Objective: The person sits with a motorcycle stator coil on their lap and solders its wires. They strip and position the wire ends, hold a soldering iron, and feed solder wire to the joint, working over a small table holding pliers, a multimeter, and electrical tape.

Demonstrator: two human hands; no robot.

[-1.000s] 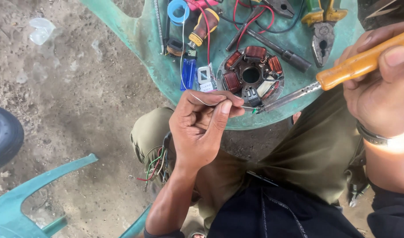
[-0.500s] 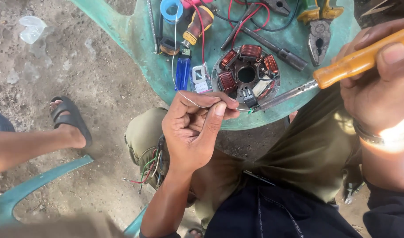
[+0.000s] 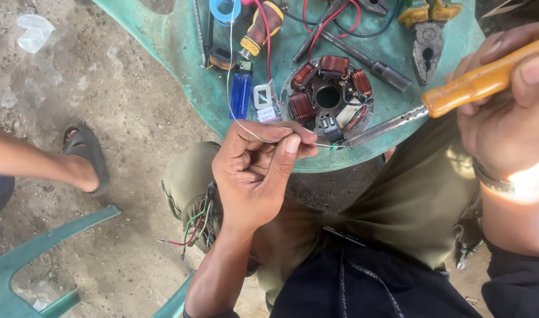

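Soldering: a person seated over a green chair works on a stator lying near the seat's front edge.
Left hand: thumb and forefinger pinched shut on a thin solder wire, which runs up past a blue lighter and out to the stator's near rim.
Right hand: fingers wrapped tight around the orange handle of a soldering iron; its metal tip meets the wire at the stator's edge.
Stator: flat on the seat, copper coils around a centre hole, just beside a small white tag.
Edges: the stator sits close to the seat's rim, above the person's knees; pliers, red leads and a tape roll crowd the far side.
Open room: bare dirt to the left, where another person's sandalled foot stands well apart; a second green chair fills the lower left corner.
Hard to make out: the exact contact point is hidden by the stator's connector; the right hand, the pliers and the tape are cut off by the frame; a bundle of coloured wires hangs at the left knee, its source unseen.
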